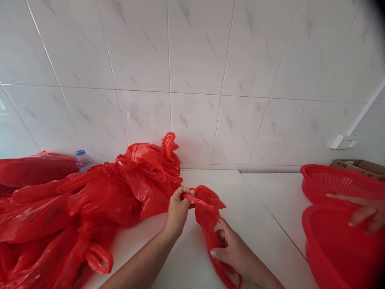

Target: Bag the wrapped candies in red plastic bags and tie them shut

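My left hand (178, 210) pinches a thin handle strip of a red plastic bag (207, 212) at the middle of the white counter (192, 188). My right hand (228, 249) is lower down, with its fingers closed around the gathered body of the same bag. The bag's lower end hangs past my right hand and reaches the bottom of the picture. To the left of my left hand, a large heap of crumpled red plastic bags (90, 200) lies on the counter, almost touching the bag I hold.
Behind the heap stands a plastic water bottle (82, 160) with a blue cap. At the right are two red plastic basins (333, 245), one a mesh basket (331, 180). A co-worker's hand (363, 210) rests over them. A cardboard box (357, 166) and tiled wall lie behind.
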Available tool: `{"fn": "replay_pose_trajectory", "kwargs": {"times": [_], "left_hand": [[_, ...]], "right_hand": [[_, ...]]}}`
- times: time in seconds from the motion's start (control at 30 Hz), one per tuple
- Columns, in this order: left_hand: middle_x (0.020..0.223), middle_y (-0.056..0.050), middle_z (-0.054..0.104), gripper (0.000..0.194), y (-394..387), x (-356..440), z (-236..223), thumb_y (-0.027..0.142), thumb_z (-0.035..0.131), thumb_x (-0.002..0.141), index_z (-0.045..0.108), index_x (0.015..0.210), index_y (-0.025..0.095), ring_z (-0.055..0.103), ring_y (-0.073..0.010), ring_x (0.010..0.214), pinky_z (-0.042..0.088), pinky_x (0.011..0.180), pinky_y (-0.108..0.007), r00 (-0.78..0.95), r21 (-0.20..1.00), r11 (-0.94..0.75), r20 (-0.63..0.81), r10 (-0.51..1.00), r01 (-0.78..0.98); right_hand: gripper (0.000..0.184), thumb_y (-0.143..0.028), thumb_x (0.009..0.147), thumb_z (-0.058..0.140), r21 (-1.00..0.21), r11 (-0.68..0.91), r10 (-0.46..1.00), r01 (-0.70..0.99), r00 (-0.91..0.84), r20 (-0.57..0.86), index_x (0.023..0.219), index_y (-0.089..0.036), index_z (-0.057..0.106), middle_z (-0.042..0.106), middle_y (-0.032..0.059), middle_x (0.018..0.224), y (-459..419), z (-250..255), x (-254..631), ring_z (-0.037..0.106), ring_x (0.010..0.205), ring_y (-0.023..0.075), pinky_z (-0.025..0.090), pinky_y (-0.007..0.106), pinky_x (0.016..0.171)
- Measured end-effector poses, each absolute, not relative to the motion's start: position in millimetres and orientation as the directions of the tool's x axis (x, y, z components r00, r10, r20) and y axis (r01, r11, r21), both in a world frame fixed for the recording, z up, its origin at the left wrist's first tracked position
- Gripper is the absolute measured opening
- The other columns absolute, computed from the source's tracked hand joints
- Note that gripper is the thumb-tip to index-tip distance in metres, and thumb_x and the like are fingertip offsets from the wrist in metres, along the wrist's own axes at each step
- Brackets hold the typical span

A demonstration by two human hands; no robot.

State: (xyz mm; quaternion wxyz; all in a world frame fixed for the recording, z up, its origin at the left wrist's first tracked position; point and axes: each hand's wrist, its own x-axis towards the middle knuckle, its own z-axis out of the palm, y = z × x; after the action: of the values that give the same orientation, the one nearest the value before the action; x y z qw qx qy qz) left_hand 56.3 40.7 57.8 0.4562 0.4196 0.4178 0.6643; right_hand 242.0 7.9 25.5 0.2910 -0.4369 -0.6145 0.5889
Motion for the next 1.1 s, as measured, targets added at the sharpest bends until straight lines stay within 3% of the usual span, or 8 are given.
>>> {"fn": "replay_pose_trajectory", "kwargs": {"times": [0.2,0.47,0.73,0.83,0.9,0.97,1.03,1.1], "left_hand": [[0.077,0.001,0.061,0.024,43,27,45,0.042,0.061,0.079,0.056,0.072,0.02,0.059,-0.0127,0.071,0.049,0.069,-0.026,-0.273,0.931,-0.234,0.157,0.949,-0.28],[0.093,-0.001,0.062,0.01,40,8,50,0.03,0.062,0.078,0.057,0.078,0.021,0.059,-0.0145,0.084,0.048,0.077,-0.028,-0.235,0.892,-0.243,0.161,0.959,-0.382],[0.103,0.003,0.06,0.013,38,10,54,0.014,0.058,0.063,0.046,0.06,0.018,0.058,-0.0095,0.072,0.044,0.061,-0.02,-0.254,0.916,-0.208,0.122,0.959,-0.343],[0.101,0.004,0.062,0.013,36,8,62,0.018,0.058,0.063,0.045,0.061,0.02,0.058,-0.0107,0.069,0.044,0.058,-0.022,-0.25,0.915,-0.198,0.111,0.962,-0.353],[0.094,0.003,0.064,0.014,34,7,68,0.02,0.059,0.063,0.045,0.062,0.02,0.058,-0.0113,0.066,0.044,0.056,-0.023,-0.232,0.908,-0.177,0.092,0.968,-0.38],[0.09,0.002,0.064,0.015,31,8,73,0.019,0.061,0.064,0.046,0.063,0.02,0.057,-0.0112,0.066,0.044,0.055,-0.022,-0.207,0.901,-0.161,0.082,0.975,-0.402],[0.089,0.001,0.063,0.013,28,12,75,0.018,0.061,0.065,0.048,0.064,0.02,0.057,-0.0107,0.068,0.044,0.057,-0.021,-0.185,0.907,-0.15,0.082,0.979,-0.393],[0.089,0.001,0.061,0.011,24,17,77,0.018,0.06,0.068,0.05,0.065,0.02,0.056,-0.0106,0.07,0.045,0.061,-0.022,-0.169,0.926,-0.14,0.084,0.982,-0.351]], "right_hand": [[0.009,-0.028,0.078,0.048,-0.919,-0.036,0.989,0.393,-0.118,-0.089,0.076,-0.021,0.052,0.051,-0.0045,0.059,41,10,280,0.045,0.049,0.0097,0.033,0.022,0.047],[0.028,-0.045,0.081,0.049,-0.887,-0.015,0.992,0.462,-0.102,-0.07,0.067,-0.021,0.048,0.049,-0.0037,0.059,40,14,284,0.041,0.052,0.0109,0.031,0.023,0.049],[0.046,-0.061,0.083,0.044,-0.991,-0.089,0.929,0.1,-0.35,-0.119,0.064,-0.019,0.048,0.04,-0.0039,0.056,24,46,294,0.032,0.051,0.0093,0.027,0.024,0.051],[0.049,-0.062,0.081,0.047,-0.979,-0.098,0.886,0.179,-0.433,-0.168,0.059,-0.019,0.043,0.037,-0.0048,0.053,24,54,306,0.03,0.047,0.0079,0.025,0.024,0.048],[0.042,-0.059,0.079,0.051,-0.949,-0.065,0.93,0.309,-0.326,-0.17,0.066,-0.019,0.049,0.045,-0.0033,0.058,26,58,310,0.038,0.049,0.0097,0.03,0.023,0.048],[0.033,-0.053,0.078,0.055,-0.874,0.01,1.0,0.486,-0.025,-0.002,0.086,-0.021,0.056,0.058,0.0017,0.077,24,60,308,0.052,0.064,0.0157,0.04,0.026,0.055],[0.029,-0.046,0.079,0.055,-0.743,0.127,0.92,0.657,0.202,0.336,0.097,-0.024,0.057,0.061,0.0062,0.096,17,62,298,0.057,0.081,0.0215,0.045,0.03,0.065],[0.019,-0.038,0.083,0.052,-0.593,0.324,0.778,0.738,0.149,0.61,0.095,-0.024,0.058,0.062,0.0077,0.097,6,60,283,0.057,0.086,0.0227,0.046,0.033,0.071]]}}
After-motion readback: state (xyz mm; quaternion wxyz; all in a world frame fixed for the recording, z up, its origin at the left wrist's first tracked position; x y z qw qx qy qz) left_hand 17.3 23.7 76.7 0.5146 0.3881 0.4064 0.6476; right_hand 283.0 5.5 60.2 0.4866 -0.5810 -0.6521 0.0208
